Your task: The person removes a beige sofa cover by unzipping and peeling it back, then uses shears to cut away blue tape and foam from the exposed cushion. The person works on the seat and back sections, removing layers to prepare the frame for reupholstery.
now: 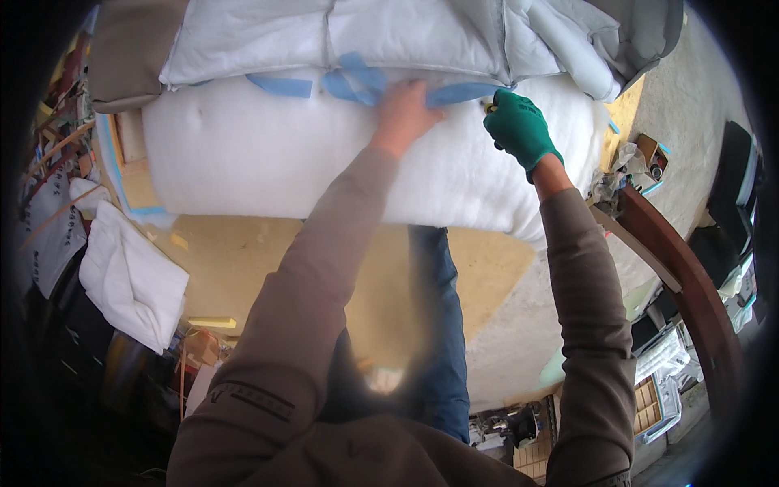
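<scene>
My bare left hand [408, 114] is over a blue fabric strip [466, 93], with its fingers bent and slightly blurred; the strip seems pinched there. My right hand [519, 126], in a green glove, is closed in a fist at the strip's right end. A small yellow and dark end of something shows at its fingers; the rest is hidden in the fist. Both hands are over thick white wadding [268, 154] that covers a long padded piece. Just beyond them lie white stuffed cushions [406, 36], with more blue strip along their near edge.
Brown-grey upholstery [134, 53] stands at the far left. A folded white cloth [130, 276] lies near scraps on the left. On the right are a curved reddish-brown beam [682, 268] and a small open box [652, 158]. A yellowish board [243, 268] lies below the wadding.
</scene>
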A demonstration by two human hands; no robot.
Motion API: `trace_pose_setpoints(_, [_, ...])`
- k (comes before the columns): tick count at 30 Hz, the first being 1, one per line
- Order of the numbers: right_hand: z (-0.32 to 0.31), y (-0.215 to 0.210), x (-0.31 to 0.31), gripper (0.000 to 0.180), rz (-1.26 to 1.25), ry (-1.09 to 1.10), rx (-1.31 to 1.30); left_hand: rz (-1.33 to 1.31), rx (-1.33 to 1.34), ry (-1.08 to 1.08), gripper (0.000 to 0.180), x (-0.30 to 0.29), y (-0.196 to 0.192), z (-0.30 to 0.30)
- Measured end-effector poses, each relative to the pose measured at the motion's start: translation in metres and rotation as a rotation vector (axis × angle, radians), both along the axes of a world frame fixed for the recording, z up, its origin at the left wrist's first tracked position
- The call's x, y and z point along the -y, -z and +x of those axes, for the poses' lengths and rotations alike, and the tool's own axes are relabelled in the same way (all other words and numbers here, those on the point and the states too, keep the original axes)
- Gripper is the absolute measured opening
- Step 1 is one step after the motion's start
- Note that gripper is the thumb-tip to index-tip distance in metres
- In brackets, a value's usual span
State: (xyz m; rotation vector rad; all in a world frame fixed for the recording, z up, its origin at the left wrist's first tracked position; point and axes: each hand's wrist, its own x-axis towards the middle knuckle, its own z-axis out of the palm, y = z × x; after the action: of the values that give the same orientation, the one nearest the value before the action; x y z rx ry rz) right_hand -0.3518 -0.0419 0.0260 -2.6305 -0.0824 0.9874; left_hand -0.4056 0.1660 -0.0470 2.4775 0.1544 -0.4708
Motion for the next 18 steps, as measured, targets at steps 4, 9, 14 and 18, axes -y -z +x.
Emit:
trace_pose_setpoints(4, [-0.005,0.026,0.001,0.013,0.013,-0.030,0.204,0.020,-0.075,0.004,0.059,0.005,0.007,0.003])
trace_pose_setpoints(9, [-0.003,0.040,-0.001,0.014,-0.078,-0.108,0.254,-0.036,-0.104,0.005,0.060,0.006,0.005,0.008])
trace_pose_setpoints(14, [-0.003,0.042,-0.001,0.017,-0.064,-0.056,0.215,-0.044,-0.150,0.032,0.066,0.006,0.014,0.007])
trace_pose_setpoints(18, [-0.005,0.047,-0.001,0.018,-0.067,-0.030,0.216,-0.018,-0.139,0.051,0.062,0.009,0.019,0.007])
